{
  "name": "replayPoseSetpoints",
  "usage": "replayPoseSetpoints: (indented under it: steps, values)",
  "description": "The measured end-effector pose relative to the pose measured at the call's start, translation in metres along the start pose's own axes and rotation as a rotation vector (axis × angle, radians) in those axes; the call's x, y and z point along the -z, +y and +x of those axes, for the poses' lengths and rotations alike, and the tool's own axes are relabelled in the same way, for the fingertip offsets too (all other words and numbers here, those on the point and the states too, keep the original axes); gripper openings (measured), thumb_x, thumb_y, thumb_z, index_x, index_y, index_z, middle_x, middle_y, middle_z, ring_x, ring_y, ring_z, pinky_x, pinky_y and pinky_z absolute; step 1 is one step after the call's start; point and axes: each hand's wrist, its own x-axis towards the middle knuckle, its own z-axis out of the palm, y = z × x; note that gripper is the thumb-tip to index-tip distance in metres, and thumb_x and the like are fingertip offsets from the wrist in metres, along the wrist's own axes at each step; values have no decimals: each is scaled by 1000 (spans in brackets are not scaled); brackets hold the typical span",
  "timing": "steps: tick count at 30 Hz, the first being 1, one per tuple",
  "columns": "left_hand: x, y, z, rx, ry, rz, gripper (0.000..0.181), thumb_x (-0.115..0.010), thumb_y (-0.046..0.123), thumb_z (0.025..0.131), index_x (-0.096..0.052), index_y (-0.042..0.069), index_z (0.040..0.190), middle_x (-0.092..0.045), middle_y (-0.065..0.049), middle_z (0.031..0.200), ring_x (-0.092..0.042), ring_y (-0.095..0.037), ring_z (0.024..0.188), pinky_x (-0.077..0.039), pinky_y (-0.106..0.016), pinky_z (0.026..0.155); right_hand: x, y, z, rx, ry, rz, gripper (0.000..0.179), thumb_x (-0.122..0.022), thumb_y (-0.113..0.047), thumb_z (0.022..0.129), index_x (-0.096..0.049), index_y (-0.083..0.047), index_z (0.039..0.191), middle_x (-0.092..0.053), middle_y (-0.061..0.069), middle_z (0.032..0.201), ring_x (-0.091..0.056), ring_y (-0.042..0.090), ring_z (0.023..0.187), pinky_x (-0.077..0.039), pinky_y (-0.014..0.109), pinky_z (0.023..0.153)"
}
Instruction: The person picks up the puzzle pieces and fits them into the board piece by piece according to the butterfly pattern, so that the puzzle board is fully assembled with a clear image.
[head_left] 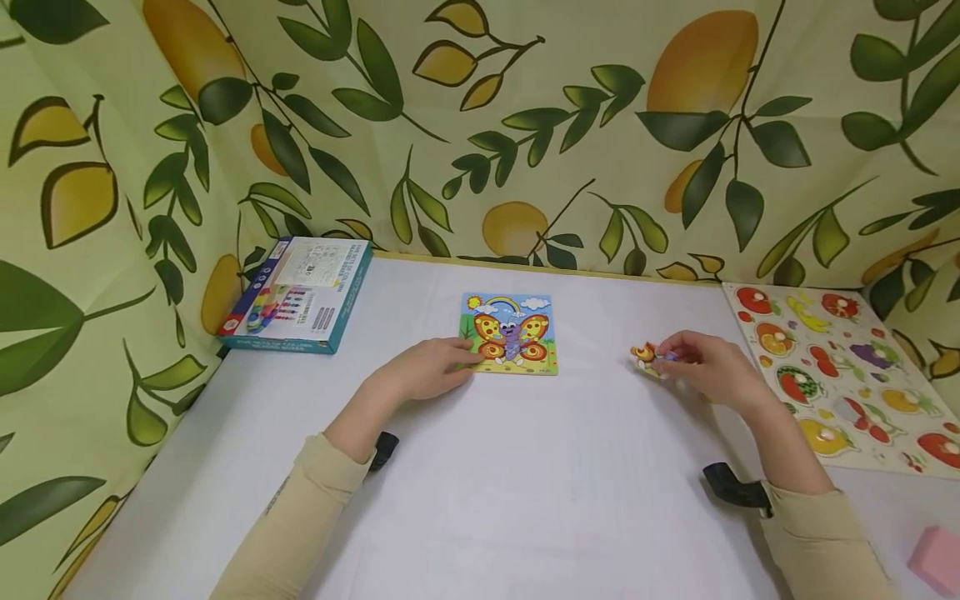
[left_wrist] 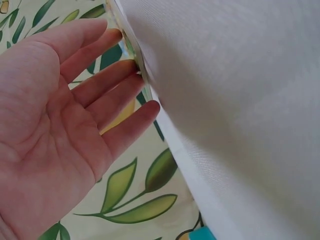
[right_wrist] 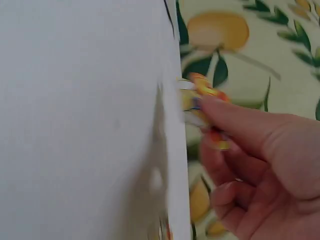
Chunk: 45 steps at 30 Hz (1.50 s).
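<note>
A square butterfly puzzle [head_left: 512, 325] with a rainbow and sun lies flat near the back of the white table. My left hand [head_left: 431, 367] rests at its left edge with the fingertips touching it. In the left wrist view the fingers of that left hand [left_wrist: 75, 110] are extended and slightly spread, the palm bare. To the right of the puzzle, my right hand [head_left: 708, 367] pinches colourful puzzle pieces [head_left: 645, 356] between thumb and fingers, just above the table. The pieces [right_wrist: 192, 102] look orange, yellow and purple in the right wrist view; the fingers partly hide them, so their number is unclear.
A boxed set [head_left: 303, 292] lies at the back left. On the right is a fruit peg board [head_left: 832, 333]. A pink block [head_left: 937, 558] sits at the lower right. Leaf-patterned cloth [head_left: 517, 125] hangs behind the table [head_left: 525, 500] and along its left side.
</note>
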Motion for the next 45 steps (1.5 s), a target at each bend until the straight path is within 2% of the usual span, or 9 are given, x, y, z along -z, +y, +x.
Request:
replayPoseSetpoints:
  steps: [3,8,11,15,21,31,40,45]
  values:
    - [1,0,0,-14,-1,2,39,-53,21,101,-57,10,138,-45,-15,147,-38,-31,138,-29,-45,112,-19,-23,14,17,29,138,33,-69,-36,92,-67,-9,112,-68,8,102,-58,22,86,-49,27,69]
    - [0,0,1,-25,-8,0,38,-53,21,101,-58,9,136,-46,-15,146,-38,-31,138,-30,-44,112,-63,-63,42,16,-69,316,39,-71,-33,90,-65,-9,121,-70,5,93,-61,20,81,-50,29,71]
    - [0,-1,2,-25,-9,-8,36,-53,20,101,-60,7,135,-46,-15,146,-38,-30,138,-30,-44,112,-85,-83,56,15,-87,345,39,-74,-31,88,-63,-8,118,-69,3,84,-59,19,76,-47,27,68]
    - [0,-3,2,-26,-7,-16,35,-53,19,101,-61,6,132,-47,-15,146,-39,-30,137,-30,-43,112,-102,-100,71,43,-55,346,31,-74,-28,88,-64,-10,111,-68,3,78,-58,18,70,-45,26,62]
    - [1,-2,3,-39,-4,-13,34,-53,19,101,-63,4,130,-48,-15,145,-41,-29,136,-31,-42,111,-109,-112,83,87,-42,295,27,-73,-25,89,-67,-7,109,-66,4,81,-61,18,68,-50,28,63]
    - [1,-2,3,-17,-5,-18,34,-54,19,101,-63,5,130,-48,-14,145,-40,-28,137,-31,-42,112,-114,-114,89,63,-73,294,26,-71,-25,91,-66,-5,106,-63,5,81,-58,16,65,-49,24,59]
    - [0,-1,2,1,9,-8,41,-54,19,100,-54,7,140,-49,-14,144,-43,-27,135,-33,-40,111,-116,-118,87,137,-17,144,19,-74,-24,89,-69,-7,97,-62,3,78,-54,18,69,-45,28,60]
    - [-2,0,2,-30,20,103,45,-54,23,100,-49,13,144,-55,-12,131,-56,-25,113,-44,-40,99,-116,-118,87,143,-8,91,19,-75,-24,88,-70,-8,96,-61,3,79,-53,19,74,-43,28,63]
